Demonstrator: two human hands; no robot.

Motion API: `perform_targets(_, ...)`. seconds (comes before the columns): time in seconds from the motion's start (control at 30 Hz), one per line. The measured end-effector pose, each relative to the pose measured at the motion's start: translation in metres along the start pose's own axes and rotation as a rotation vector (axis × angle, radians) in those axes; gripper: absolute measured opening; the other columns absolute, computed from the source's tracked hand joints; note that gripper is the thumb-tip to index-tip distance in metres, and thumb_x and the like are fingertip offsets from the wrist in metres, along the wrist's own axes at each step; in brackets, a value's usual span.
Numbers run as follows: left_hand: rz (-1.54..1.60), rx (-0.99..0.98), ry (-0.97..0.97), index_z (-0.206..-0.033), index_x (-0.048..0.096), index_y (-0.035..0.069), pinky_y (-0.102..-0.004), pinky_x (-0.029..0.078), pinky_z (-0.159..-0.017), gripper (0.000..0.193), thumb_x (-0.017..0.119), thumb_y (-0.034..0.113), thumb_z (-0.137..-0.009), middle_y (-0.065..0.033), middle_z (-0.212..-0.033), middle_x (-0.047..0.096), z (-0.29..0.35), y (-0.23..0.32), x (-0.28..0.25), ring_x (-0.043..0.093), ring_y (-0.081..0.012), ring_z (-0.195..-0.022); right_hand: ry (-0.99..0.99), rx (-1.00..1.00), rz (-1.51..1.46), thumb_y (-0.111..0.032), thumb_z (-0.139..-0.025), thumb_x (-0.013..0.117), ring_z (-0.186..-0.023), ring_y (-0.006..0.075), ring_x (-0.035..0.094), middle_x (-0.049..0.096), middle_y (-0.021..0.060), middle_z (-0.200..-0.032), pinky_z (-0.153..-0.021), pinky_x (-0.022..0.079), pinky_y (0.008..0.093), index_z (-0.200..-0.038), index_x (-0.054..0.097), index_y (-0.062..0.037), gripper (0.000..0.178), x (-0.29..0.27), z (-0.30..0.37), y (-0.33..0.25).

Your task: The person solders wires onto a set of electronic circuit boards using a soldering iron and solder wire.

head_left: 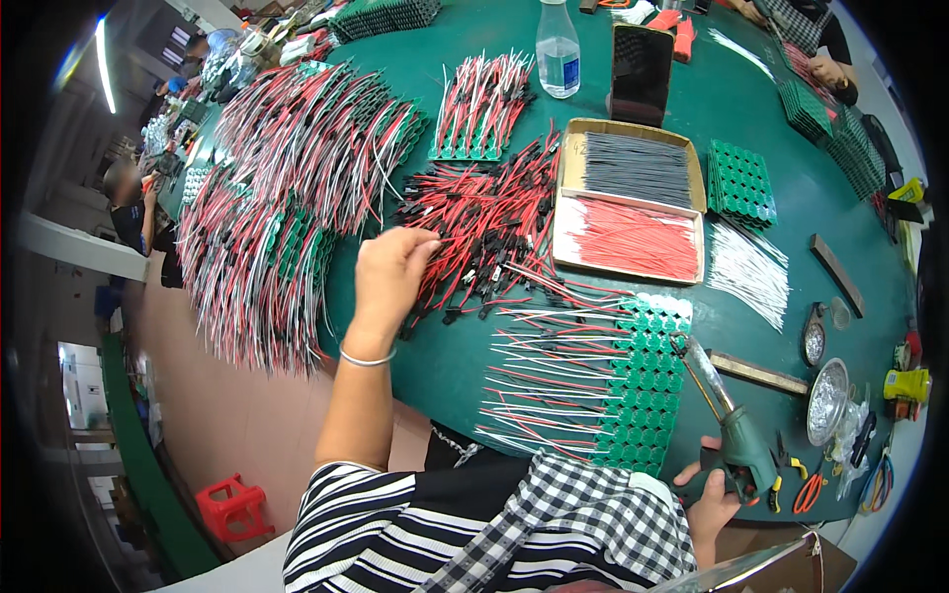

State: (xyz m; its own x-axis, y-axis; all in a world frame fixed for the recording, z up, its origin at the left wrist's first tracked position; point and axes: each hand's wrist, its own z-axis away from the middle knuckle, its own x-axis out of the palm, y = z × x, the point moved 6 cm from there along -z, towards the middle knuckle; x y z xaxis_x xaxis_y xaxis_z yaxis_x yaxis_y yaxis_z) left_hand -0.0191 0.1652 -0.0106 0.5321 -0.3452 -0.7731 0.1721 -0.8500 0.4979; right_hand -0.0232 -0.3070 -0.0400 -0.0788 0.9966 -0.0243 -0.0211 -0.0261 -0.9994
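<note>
While handheld, soldering gun diagonal, tip forward.

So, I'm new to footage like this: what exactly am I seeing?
There's no machine: these are a person's own bare hands, seen from a fisheye camera worn on the head, looking down. The right hand holds a green soldering gun beside a wired green circuit-board panel. The left hand is at a heap of red-and-black connector leads; whether it pinches one, I can't tell. The green table also carries boxed dark wires and red wires, plus loose white wires.
</note>
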Motion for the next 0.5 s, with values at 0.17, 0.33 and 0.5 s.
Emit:
perform_targets(0.17, 0.328, -0.177, 0.052, -0.097, 0.071, 0.001, -0.022, 0.049, -0.066, 0.013, 0.068, 0.003, -0.084, -0.0059, -0.081, 0.07, -0.016, -0.002, -0.04, 0.062, -0.0079, -0.072, 0.009, -0.001, -0.019, -0.021, -0.094, 0.055, -0.058, 0.0201, 0.06, 0.057, 0.0201, -0.116, -0.05, 0.05, 0.03, -0.129, 0.04, 0.0059, 0.046, -0.001, -0.001, 0.0)
perform_targets(0.33, 0.316, -0.069, 0.104, -0.102, 0.069, 0.002, -0.0182, 0.042, -0.059, 0.02, 0.063, -0.004, -0.084, 0.0019, -0.078, 0.065, -0.024, 0.013, -0.057, 0.055, -0.003, -0.066, 0.035, 0.049, -0.058, -0.021, -0.094, 0.054, -0.058, 0.0207, 0.06, 0.057, 0.0208, -0.117, -0.05, 0.05, 0.0304, -0.129, 0.04, 0.0054, 0.046, -0.003, -0.002, 0.007)
perform_targets(0.5, 0.811, -0.149, 0.38, -0.125, 0.047, -0.001, -0.0237, 0.05, -0.07, 0.039, 0.056, -0.007, -0.088, 0.0035, -0.075, 0.043, -0.033, 0.011, -0.062, 0.051, -0.0065, -0.064, 0.059, 0.014, -0.07, -0.022, -0.094, 0.054, -0.058, 0.0213, 0.06, 0.057, 0.0203, -0.115, -0.049, 0.05, 0.0302, -0.127, 0.041, 0.0054, 0.045, -0.002, -0.004, 0.003)
